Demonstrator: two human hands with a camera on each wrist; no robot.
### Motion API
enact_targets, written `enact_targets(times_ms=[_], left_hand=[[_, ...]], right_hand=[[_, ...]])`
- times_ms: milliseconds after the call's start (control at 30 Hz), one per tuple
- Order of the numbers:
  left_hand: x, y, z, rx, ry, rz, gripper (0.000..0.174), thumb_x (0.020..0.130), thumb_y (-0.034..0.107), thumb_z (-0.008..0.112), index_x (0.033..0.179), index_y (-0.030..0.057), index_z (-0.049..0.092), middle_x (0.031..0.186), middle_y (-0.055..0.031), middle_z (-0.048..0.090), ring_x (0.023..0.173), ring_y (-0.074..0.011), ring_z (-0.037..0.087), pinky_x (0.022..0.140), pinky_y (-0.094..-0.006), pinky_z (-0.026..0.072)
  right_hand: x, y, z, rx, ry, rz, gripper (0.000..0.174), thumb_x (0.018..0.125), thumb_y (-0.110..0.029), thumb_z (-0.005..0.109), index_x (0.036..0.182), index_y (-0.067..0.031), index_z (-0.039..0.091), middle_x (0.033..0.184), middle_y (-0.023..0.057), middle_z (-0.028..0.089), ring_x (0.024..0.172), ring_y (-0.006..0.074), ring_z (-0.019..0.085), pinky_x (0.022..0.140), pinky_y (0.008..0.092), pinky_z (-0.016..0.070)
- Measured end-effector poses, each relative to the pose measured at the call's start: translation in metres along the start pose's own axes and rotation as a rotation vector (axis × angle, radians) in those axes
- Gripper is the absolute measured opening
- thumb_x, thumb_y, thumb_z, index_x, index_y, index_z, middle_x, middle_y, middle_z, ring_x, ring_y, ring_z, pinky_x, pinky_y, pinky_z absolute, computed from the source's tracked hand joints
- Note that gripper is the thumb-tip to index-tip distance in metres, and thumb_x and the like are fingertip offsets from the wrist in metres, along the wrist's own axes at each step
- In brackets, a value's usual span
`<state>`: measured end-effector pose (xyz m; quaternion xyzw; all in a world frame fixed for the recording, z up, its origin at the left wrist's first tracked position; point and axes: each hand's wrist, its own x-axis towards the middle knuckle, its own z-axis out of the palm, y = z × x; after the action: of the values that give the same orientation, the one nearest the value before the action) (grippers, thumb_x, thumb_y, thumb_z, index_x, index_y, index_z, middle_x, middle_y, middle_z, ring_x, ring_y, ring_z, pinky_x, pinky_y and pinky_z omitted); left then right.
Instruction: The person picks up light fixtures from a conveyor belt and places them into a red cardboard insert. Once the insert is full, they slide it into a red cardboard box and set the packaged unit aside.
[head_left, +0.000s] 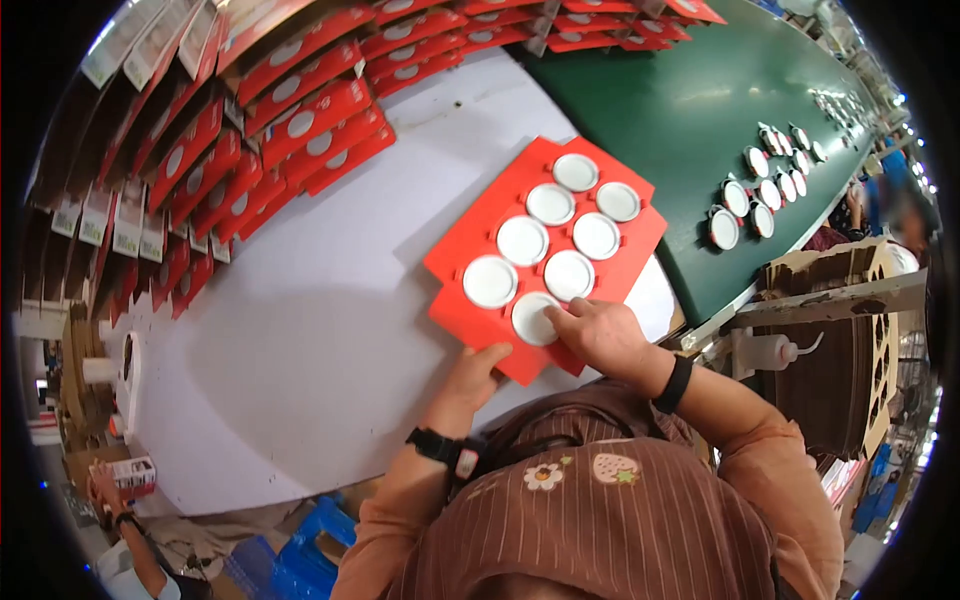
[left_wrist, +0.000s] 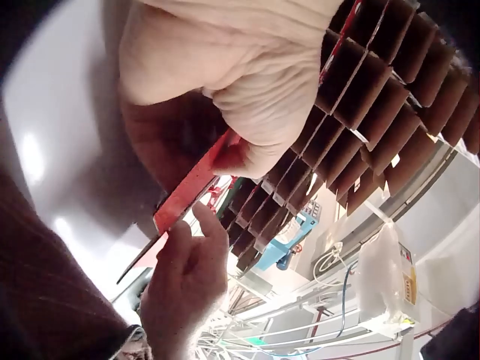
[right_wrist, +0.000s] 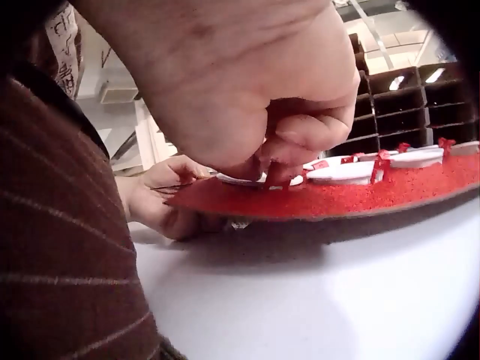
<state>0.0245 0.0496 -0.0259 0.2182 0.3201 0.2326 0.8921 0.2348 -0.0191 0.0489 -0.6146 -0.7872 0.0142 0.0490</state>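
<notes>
A red card (head_left: 630, 262) with several white round discs (head_left: 521, 241) in two rows is held over the white table. Small red tabs (right_wrist: 382, 166) stand at the discs' edges. My left hand (head_left: 470, 381) grips the card's near left corner, thumb on top and fingers underneath. In the left wrist view that hand (left_wrist: 225, 82) covers part of the red card (left_wrist: 191, 184). My right hand (head_left: 607, 340) is at the nearest white disc (head_left: 535, 318), its thumb on the face. The right wrist view shows the right hand's (right_wrist: 247, 97) curled fingers pinching at the disc's edge, partly hiding it.
Stacked red cards with white discs (head_left: 320, 140) stand in tiers along the back left of the white table (head_left: 300, 350). A green table (head_left: 690, 120) adjoins at right, bearing several loose white discs (head_left: 724, 228). Another person's hand (head_left: 103, 487) shows at lower left.
</notes>
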Motion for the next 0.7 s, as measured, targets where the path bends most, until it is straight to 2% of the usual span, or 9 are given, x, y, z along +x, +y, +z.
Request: enact_targets(times_ms=[133,233,300,367,433,533,567,600,700], left_hand=[[-0.032,0.003,0.001,0.018,-0.241,-0.122,0.05,0.092,0.013,0.054,0.138,0.0066,0.035,0.13,-0.0082,0.05,0.11,-0.0225,0.057,0.09,-0.0403,0.0484],[-0.062,0.05,-0.001,0.662,0.314,-0.26,0.041,0.09,0.015,0.059,0.129,0.0055,0.048,0.118,-0.0111,0.057,0.101,-0.0207,0.06,0.082,-0.0344,0.0512],[-0.039,0.068,-0.031,1.096,0.508,0.048,0.039,0.084,0.017,0.066,0.119,0.0012,0.056,0.105,-0.0108,0.063,0.095,-0.0204,0.062,0.076,-0.0349,0.0519],[0.001,0.092,-0.022,1.299,0.401,0.554,0.045,0.083,0.02,0.066,0.122,-0.0009,0.055,0.109,-0.017,0.061,0.099,-0.0255,0.061,0.083,-0.0364,0.0498],[0.054,0.111,0.013,1.448,0.377,0.628,0.052,0.083,0.025,0.065,0.125,-0.0025,0.052,0.117,-0.024,0.057,0.109,-0.0338,0.056,0.093,-0.0405,0.0448],[0.137,0.114,0.039,1.571,0.422,0.411,0.08,0.079,0.049,0.062,0.132,-0.0073,0.042,0.131,-0.0309,0.047,0.125,-0.0418,0.043,0.105,-0.0436,0.0343],[0.179,0.108,0.022,1.388,0.313,0.239,0.085,0.076,0.056,0.062,0.131,-0.0061,0.044,0.132,-0.0322,0.046,0.126,-0.0423,0.042,0.106,-0.0438,0.034],[0.18,0.11,0.041,1.395,0.241,0.219,0.086,0.074,0.059,0.063,0.131,-0.004,0.046,0.129,-0.0307,0.049,0.123,-0.0403,0.046,0.105,-0.0427,0.036],[0.177,0.104,0.071,1.634,0.438,0.177,0.084,0.071,0.058,0.069,0.128,-0.0006,0.05,0.119,-0.0248,0.059,0.111,-0.0361,0.057,0.099,-0.0435,0.0431]], right_hand=[[-0.02,0.033,-0.003,0.216,0.218,0.453,0.025,0.081,-0.017,0.064,0.102,-0.0058,0.061,0.08,0.0119,0.061,0.071,0.0305,0.062,0.06,0.0405,0.0501],[-0.037,0.062,-0.008,0.327,0.278,0.785,0.034,0.083,-0.022,0.064,0.109,-0.002,0.059,0.093,0.0152,0.061,0.078,0.0298,0.063,0.071,0.0393,0.0511],[-0.041,0.077,-0.001,0.424,0.263,0.932,0.042,0.084,-0.026,0.064,0.116,0.0004,0.056,0.103,0.0197,0.058,0.083,0.0312,0.063,0.078,0.0401,0.0506],[-0.033,0.09,0.011,0.477,0.257,0.958,0.045,0.084,-0.027,0.064,0.116,0.0023,0.055,0.103,0.0228,0.057,0.086,0.0342,0.062,0.079,0.0416,0.0502],[-0.02,0.099,0.019,0.48,0.226,0.985,0.052,0.083,-0.031,0.065,0.115,0.0085,0.052,0.106,0.0313,0.055,0.095,0.0431,0.059,0.085,0.0449,0.049],[-0.006,0.104,0.027,0.49,0.218,1.026,0.056,0.082,-0.034,0.066,0.113,0.0098,0.051,0.111,0.0336,0.053,0.101,0.0462,0.056,0.088,0.0453,0.048],[-0.002,0.104,0.03,0.505,0.22,1.062,0.057,0.081,-0.036,0.067,0.113,0.0096,0.051,0.11,0.0336,0.053,0.102,0.0459,0.056,0.089,0.0452,0.0477],[0.002,0.103,0.031,0.521,0.215,1.1,0.059,0.081,-0.037,0.068,0.112,0.0093,0.051,0.11,0.0336,0.053,0.102,0.0457,0.056,0.089,0.0451,0.0475],[0.009,0.11,0.029,0.586,0.215,1.117,0.061,0.08,-0.04,0.068,0.112,0.0092,0.052,0.109,0.0335,0.054,0.101,0.0451,0.057,0.089,0.0447,0.0474]])
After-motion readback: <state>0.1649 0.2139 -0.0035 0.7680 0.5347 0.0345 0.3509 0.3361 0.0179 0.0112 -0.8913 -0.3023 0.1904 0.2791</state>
